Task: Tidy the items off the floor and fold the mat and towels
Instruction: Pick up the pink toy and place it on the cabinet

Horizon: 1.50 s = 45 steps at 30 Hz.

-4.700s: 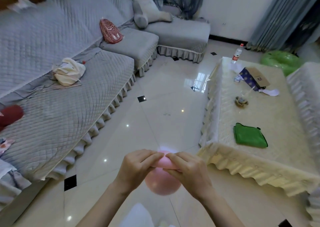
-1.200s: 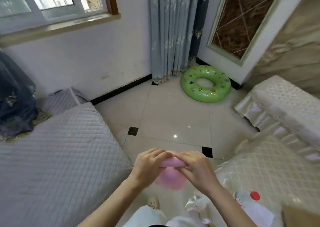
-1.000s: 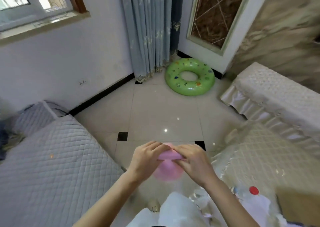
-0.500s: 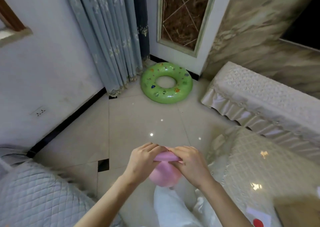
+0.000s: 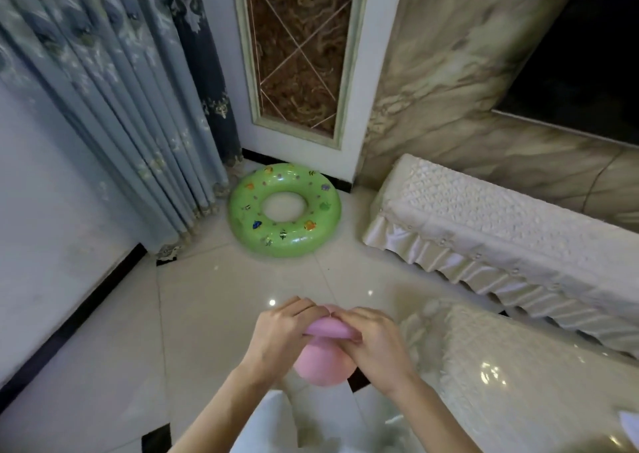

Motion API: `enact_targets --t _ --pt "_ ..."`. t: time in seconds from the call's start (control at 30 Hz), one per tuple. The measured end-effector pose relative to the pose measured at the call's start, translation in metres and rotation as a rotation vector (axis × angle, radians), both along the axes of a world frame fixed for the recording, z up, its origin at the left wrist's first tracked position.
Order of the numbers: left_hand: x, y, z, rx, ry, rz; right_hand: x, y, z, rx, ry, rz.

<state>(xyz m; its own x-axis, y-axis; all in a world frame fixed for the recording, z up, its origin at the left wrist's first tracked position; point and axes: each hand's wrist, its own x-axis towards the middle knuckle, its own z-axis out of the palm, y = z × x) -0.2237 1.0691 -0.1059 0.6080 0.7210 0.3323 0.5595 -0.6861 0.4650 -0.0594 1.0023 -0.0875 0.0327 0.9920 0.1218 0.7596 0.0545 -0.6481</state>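
Both hands, left hand (image 5: 283, 338) and right hand (image 5: 375, 342), pinch the pink balloon (image 5: 325, 366) in a tight grip.

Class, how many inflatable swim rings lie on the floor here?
1: the green inflatable swim ring lies on the tiled floor beside the curtain. None other shows.

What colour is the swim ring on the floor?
Bright green with small multicoloured prints, in the head view: swim ring.
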Motion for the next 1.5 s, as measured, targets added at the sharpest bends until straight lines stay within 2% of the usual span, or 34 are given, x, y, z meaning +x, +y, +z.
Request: enact_targets --t 0.2,0.37,0.6,0.7,0.87,1.03,1.37,1.5 --pt "0.035 0.1 -0.013 0.007 -0.031 -0.173 0.027 0.076 -0.009 0.046 -0.124 -0.156" --pt "0.067 0.176 -0.012 -0.043 -0.004 -0.302 0.047 0.134 -0.019 0.001 -0.098 -0.277" --pt "0.116 0.265 -0.005 -0.029 0.019 -0.427 0.077 0.206 -0.014 -0.011 -0.199 -0.459" --pt "0.143 0.292 -0.007 -0.064 0.048 -0.452 0.098 0.225 -0.011 -0.016 -0.149 -0.51" --pt "0.193 0.328 -0.013 -0.134 0.067 -0.521 0.142 0.254 -0.011 -0.152 -0.122 -0.515" --pt "0.253 0.349 -0.024 -0.148 0.076 -0.529 0.198 0.274 -0.016 -0.182 -0.1 -0.53" --pt "0.414 0.376 -0.039 -0.132 0.153 -0.58 0.346 0.297 -0.027 -0.323 -0.039 -0.554" --pt "0.48 0.379 -0.042 -0.179 0.122 -0.614 0.406 0.298 -0.029 -0.349 -0.02 -0.605"
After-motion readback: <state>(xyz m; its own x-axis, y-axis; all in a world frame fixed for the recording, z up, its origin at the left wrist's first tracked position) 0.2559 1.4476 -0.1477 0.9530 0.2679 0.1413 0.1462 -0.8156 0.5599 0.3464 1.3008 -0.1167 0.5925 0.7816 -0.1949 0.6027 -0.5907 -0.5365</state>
